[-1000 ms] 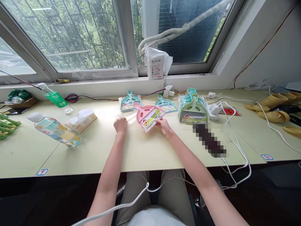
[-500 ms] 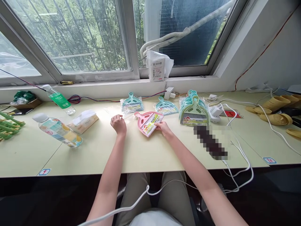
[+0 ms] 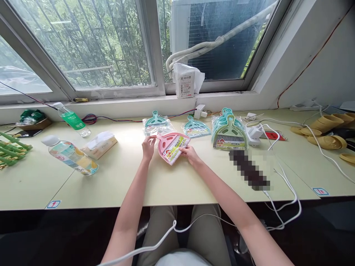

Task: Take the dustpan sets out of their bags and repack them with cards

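Note:
A pink dustpan and brush set [image 3: 169, 147] with a yellow-green printed label is tilted just above or on the table in front of me. My right hand [image 3: 189, 155] grips its lower right edge, thumb over the label. At the handle end, the fingers of my left hand [image 3: 148, 147] are pinched together. Clear plastic film [image 3: 163, 130] lies right by those fingertips; whether they hold the film or the handle I cannot tell. Behind are a wrapped teal dustpan set [image 3: 155, 120] and a blue-green one [image 3: 196, 128].
On the right stands a stack of green dustpan sets [image 3: 230, 135], beside a white power adapter [image 3: 254, 133] and white cables. To the left are a tissue pack [image 3: 100, 145], a juice bottle [image 3: 73, 157] and a green-labelled water bottle [image 3: 72, 120]. The table's front edge runs before my lap.
My left hand has moved right to the pink dustpan's handle end, its fingers now pinched. Clear film now shows beside the handle. The dustpan has shifted slightly left in my right hand.

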### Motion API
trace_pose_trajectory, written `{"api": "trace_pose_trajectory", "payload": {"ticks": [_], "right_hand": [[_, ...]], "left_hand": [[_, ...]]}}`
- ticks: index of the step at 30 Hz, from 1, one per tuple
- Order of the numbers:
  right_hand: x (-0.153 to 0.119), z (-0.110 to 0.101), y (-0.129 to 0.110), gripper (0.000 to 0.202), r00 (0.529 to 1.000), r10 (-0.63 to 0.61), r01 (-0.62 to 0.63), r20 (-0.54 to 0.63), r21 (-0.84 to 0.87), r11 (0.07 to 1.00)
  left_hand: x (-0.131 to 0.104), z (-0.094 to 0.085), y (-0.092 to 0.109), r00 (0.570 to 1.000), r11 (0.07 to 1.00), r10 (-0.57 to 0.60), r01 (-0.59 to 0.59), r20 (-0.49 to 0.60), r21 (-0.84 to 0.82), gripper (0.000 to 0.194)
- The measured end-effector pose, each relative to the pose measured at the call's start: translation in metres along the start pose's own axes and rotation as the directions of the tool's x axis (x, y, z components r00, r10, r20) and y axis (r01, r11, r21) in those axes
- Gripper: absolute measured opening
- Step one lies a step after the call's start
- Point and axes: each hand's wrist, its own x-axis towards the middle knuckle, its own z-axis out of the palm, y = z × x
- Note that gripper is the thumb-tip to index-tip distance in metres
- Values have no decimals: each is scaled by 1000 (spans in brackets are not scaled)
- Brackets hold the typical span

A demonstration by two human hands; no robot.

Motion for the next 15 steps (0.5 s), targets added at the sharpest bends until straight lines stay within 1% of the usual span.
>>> {"api": "trace_pose_trajectory", "payload": {"ticks": [2, 3, 4, 5, 6, 7, 8, 9, 10, 11, 12, 13, 14, 15], "right_hand": [[1, -1, 0, 11, 996, -34, 37, -80, 36, 999], [2, -2, 0, 11, 993, -48, 54, -112, 51, 997], [3, -4, -1, 11, 989, -60, 69, -136, 62, 996], [3, -5, -1, 12, 986, -72, 83, -151, 70, 994], [4, -5, -2, 13, 984, -83, 96, -159, 77, 992], [4, -6, -3, 14, 983, -94, 109, -159, 83, 991], [4, -6, -3, 15, 983, -106, 120, -151, 91, 989], [3, -5, -4, 16, 983, -116, 131, -139, 100, 986], [3, -5, -4, 17, 985, -125, 138, -122, 110, 984], [2, -4, -5, 18, 986, -129, 141, -102, 118, 983], [1, -3, -5, 19, 988, -132, 142, -84, 122, 982], [0, -2, -5, 20, 989, -135, 142, -66, 123, 982], [-1, 0, -6, 21, 989, -139, 144, -52, 121, 982], [-1, 0, -6, 21, 989, -142, 145, -37, 117, 983]], "left_hand": [[-1, 1, 6, 996, 1000, 20, -19, 87, -13, 15], [-2, 2, 9, 993, 1000, 31, -31, 113, -4, 15], [-3, 3, 13, 993, 999, 39, -40, 110, 12, 18], [-4, 4, 16, 997, 998, 37, -40, 65, 38, 27], [-5, 4, 19, 999, 997, 23, -21, -27, 68, 42], [-6, 5, 21, 988, 996, -4, 18, -153, 90, 59], [-5, 4, 22, 959, 994, -45, 71, -279, 82, 72], [-5, 4, 22, 924, 991, -108, 129, -366, 33, 80], [-4, 3, 21, 902, 981, -193, 187, -387, -54, 80], [-2, 2, 19, 897, 955, -289, 246, -333, -166, 75], [-1, 1, 16, 902, 907, -376, 311, -213, -284, 68], [1, 1, 13, 901, 842, -431, 378, -56, -385, 61], [2, 1, 9, 889, 773, -448, 437, 93, -460, 57], [3, 2, 6, 874, 714, -439, 479, 206, -511, 55]]}}
